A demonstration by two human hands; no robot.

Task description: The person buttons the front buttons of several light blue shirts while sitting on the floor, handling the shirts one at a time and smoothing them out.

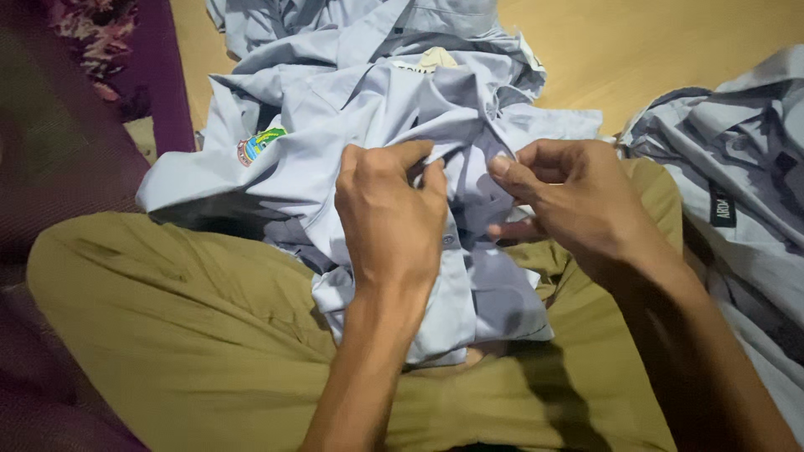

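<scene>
A pale blue-grey shirt (335, 117) lies crumpled over my lap and the floor, with a coloured emblem patch (258, 144) on one sleeve. My left hand (392, 219) pinches a fold of the shirt's front edge near a small button (448, 239). Opposite it, my right hand (569, 201) grips the other edge of the same shirt between thumb and fingers. Both hands are close together over the middle of the shirt. My legs in olive-green trousers (184, 318) are under the shirt.
A second pale blue-grey garment (737, 192) with a small black label lies at the right. A dark purple patterned rug (75, 109) fills the left side. Light wooden floor (653, 50) shows at the top right.
</scene>
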